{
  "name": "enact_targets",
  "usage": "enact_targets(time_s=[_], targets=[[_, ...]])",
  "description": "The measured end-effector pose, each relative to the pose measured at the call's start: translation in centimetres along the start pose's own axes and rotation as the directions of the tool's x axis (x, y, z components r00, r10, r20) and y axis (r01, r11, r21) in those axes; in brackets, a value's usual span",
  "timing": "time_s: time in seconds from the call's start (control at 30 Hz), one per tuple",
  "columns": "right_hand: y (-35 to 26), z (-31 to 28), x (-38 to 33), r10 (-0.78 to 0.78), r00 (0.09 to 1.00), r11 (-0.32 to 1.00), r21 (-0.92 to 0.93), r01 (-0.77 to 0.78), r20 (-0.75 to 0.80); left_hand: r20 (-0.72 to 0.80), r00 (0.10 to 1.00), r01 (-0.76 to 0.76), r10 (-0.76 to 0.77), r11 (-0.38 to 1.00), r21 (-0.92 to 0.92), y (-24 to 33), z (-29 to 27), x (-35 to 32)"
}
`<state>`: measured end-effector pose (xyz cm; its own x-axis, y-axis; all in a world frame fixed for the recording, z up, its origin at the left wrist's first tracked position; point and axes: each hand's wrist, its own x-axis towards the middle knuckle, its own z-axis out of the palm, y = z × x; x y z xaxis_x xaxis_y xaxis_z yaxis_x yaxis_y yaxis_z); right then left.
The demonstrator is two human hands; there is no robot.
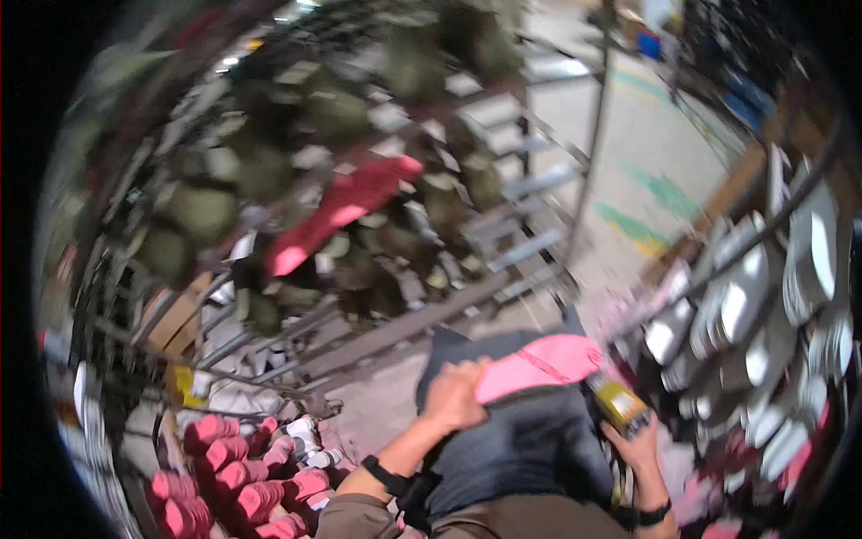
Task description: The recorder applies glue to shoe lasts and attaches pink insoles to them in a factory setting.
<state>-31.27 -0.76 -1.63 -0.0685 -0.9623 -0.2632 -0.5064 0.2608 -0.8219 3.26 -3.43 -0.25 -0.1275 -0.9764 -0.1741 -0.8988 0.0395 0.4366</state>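
Observation:
My left hand [456, 395] grips one end of a bright pink insole [539, 366], held out over my lap with a darker line across it. In my right hand [636, 442] is a yellow and black handheld tool [621, 404]. The tool's front end is close to the far end of the insole; whether the two touch I cannot tell. Motion blur and the small size hide the tool's exact kind.
A metal rack [431, 314] with rows of dark olive pieces stands ahead, a red-pink insole-shaped piece [346, 211] among them. Stacked pink insoles [235, 474] lie at lower left. Grey-white insole stacks [745, 296] line the right, beside the concrete floor [620, 180].

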Motion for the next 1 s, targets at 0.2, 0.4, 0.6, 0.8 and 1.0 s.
enact_targets(time_s=[0.2,0.4,0.6,0.8,1.0], targets=[[6.5,1.0,2.6,-0.103,0.988,0.956,0.263,0.131,-0.117,0.432,0.902,0.432,-0.009,0.013,-0.902,0.3,4.4,-6.2],[0.1,0.1,1.2,-0.031,0.998,0.992,-0.122,0.025,-0.045,-0.061,0.993,-0.088,-0.103,-0.276,-0.957,-0.8,1.1,-11.7],[0.3,0.7,1.6,0.052,0.999,0.997,-0.059,-0.053,-0.017,-0.704,0.651,-0.755,-0.285,-0.142,-0.641,-1.8,-13.3,-15.2],[2.3,1.3,1.5,0.022,0.998,0.993,-0.116,-0.029,-0.061,-0.904,0.428,-0.894,0.001,-0.147,-0.423,-3.6,-28.9,-17.5],[-0.6,1.4,0.3,0.063,0.998,0.993,-0.101,-0.064,-0.015,-0.902,0.328,-0.941,-0.279,-0.016,-0.337,-0.7,-42.4,-17.1]])
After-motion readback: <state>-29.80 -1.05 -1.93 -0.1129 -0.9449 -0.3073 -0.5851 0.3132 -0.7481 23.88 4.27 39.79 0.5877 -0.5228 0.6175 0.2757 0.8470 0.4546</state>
